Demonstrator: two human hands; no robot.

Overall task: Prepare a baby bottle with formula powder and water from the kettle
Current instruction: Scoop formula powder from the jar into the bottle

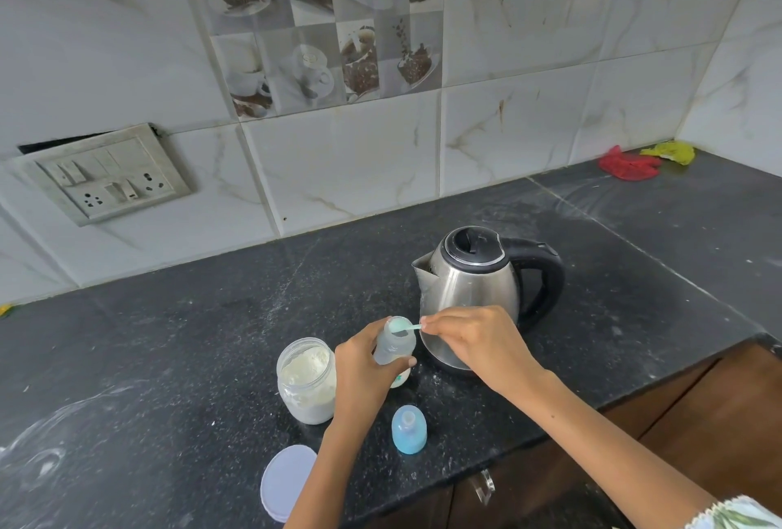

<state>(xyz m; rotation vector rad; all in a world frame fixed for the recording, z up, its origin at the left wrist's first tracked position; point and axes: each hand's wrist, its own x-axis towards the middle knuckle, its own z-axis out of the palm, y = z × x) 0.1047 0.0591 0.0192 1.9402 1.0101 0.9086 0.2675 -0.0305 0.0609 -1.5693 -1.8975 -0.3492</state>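
Note:
My left hand (364, 367) grips a clear baby bottle (394, 348) standing upright on the black counter (169, 359). My right hand (474, 338) pinches the handle of a small teal scoop (404, 327), whose bowl rests over the bottle's open mouth. An open jar of white formula powder (307, 378) stands just left of the bottle. Behind the bottle sits a steel kettle (474, 279) with a black lid and handle; its spout points left. The bottle's blue cap with its nipple (408, 429) lies on the counter in front.
The jar's white lid (287, 482) lies near the counter's front edge. Powder dust streaks the counter at left. Red and yellow cloths (630, 164) lie at the back right corner. A wall socket plate (101, 177) is mounted at left. Brown cabinet doors (634, 444) run below.

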